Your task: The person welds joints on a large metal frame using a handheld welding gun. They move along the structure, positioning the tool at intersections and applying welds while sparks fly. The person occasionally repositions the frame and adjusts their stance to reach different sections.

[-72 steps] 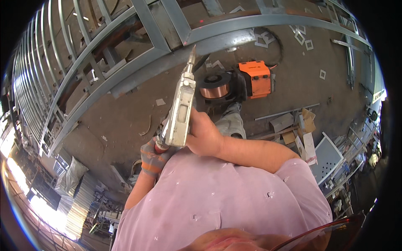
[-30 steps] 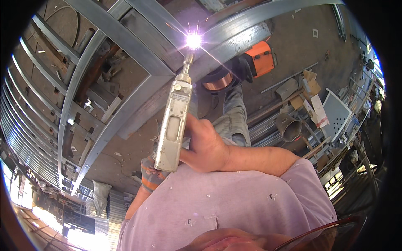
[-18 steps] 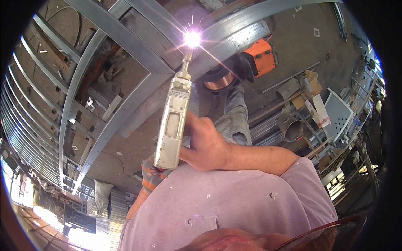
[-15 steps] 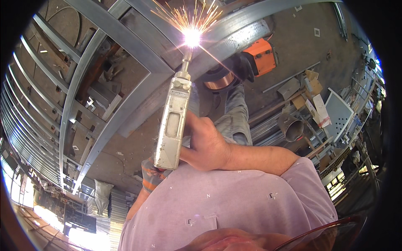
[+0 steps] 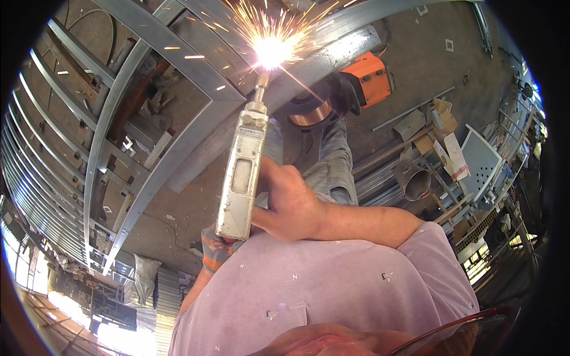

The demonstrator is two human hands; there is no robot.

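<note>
My right hand (image 5: 294,204) is wrapped round a handheld laser welding gun (image 5: 242,178), a worn silver-grey block with a narrow nozzle pointing away from me. At the nozzle's tip a white glare with orange sparks covers the spot on the metal frame (image 5: 228,113), beside a joint between flat steel tubes. In a grey and orange glove, my left hand (image 5: 216,249) is low on the left, next to the gun's rear end. Its fingers are hidden behind the gun and my shirt.
Curved steel bars (image 5: 107,127) fan out on the left. Beyond my legs stand a copper-coloured wire spool (image 5: 312,114) and an orange machine (image 5: 371,80). To the right lie a metal bucket (image 5: 412,181), cardboard scraps, a perforated panel (image 5: 482,163) and long metal lengths.
The welding gun and my right hand have shifted very slightly left. The spark spray is bigger and wider, with streaks flying left over the frame.
</note>
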